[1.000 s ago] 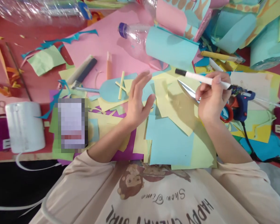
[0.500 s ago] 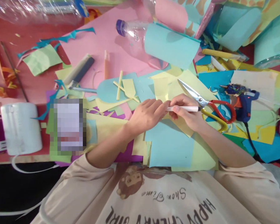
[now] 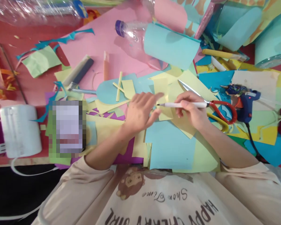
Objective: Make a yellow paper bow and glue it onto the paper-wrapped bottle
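Around both the left hand [image 3: 140, 110] and the right hand [image 3: 192, 110] spreads a red desk [image 3: 12, 51], littered with cut paper. Beyond the left hand lies a big pink sheet [image 3: 91, 47], with a transparent bottle [image 3: 161, 42] in a light blue wrap on its side, ahead of both hands. Nearer the body than the hands is a light blue sheet [image 3: 170, 145]. Just right of the right hand are scissors [image 3: 212, 103] with red and yellow handles, their blades partly behind that hand; farther right sits a dark blue glue gun [image 3: 245, 104].

The left hand is spread with loosely extended fingers; I can't tell if anything is tucked beneath its palm. The right hand pinches a white marker [image 3: 170, 105] between thumb and fingers, its dark tip beside the left thumb, over a pale yellow strip [image 3: 162, 86]; whether the two touch isn't clear. The marker should be light, stiff and a little slippery along its smooth barrel, so it is best held partway along, clear of the tip.
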A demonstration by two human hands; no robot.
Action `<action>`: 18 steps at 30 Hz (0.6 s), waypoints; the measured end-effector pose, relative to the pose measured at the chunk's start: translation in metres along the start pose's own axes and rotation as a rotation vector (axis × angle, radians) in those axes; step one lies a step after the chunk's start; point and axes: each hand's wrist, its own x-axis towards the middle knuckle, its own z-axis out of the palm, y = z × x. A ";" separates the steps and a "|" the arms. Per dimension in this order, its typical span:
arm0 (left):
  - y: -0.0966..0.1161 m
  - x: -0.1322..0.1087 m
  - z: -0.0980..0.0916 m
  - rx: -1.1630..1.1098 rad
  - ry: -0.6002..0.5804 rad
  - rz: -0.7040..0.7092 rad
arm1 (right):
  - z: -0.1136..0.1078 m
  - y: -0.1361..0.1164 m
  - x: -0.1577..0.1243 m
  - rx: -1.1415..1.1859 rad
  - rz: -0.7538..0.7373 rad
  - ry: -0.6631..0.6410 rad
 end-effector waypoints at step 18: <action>-0.012 -0.009 0.015 -0.039 -0.235 -0.105 | -0.008 0.006 0.013 0.086 0.045 0.303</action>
